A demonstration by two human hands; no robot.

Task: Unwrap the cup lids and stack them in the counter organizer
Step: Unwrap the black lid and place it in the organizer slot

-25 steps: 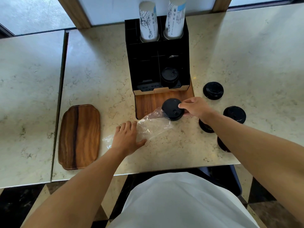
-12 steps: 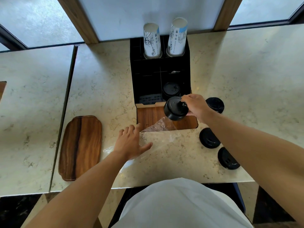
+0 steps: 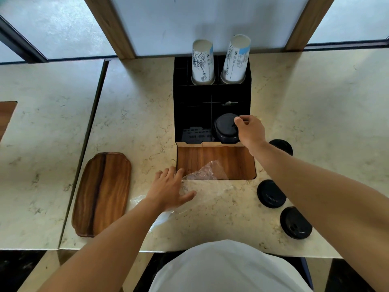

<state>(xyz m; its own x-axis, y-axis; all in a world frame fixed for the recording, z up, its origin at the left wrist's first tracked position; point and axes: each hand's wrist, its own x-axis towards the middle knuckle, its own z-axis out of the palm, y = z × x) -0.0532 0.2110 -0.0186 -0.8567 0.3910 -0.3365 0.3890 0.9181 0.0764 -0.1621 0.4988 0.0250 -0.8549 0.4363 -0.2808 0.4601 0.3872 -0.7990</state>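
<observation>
A black counter organizer [image 3: 189, 106] stands at the back of the marble counter. My right hand [image 3: 249, 130] grips a stack of black cup lids [image 3: 225, 127] over the organizer's front right compartment. My left hand [image 3: 169, 188] lies flat with spread fingers on the clear plastic wrap [image 3: 208, 184] in front of the organizer. More black lids lie on the counter to the right: one [image 3: 270, 193] near the organizer's wooden base, one [image 3: 295, 223] near the front edge, one [image 3: 283, 145] partly hidden behind my right forearm.
Two stacks of printed paper cups [image 3: 202, 62] stand in the organizer's rear holes. A wooden tray [image 3: 103, 192] lies to the left. The organizer's wooden base [image 3: 231, 161] juts forward. The counter's front edge is close to my body.
My right hand carried the lid stack from the counter in front of the wooden base up and back into the organizer's front right compartment. My left hand stayed on the wrap.
</observation>
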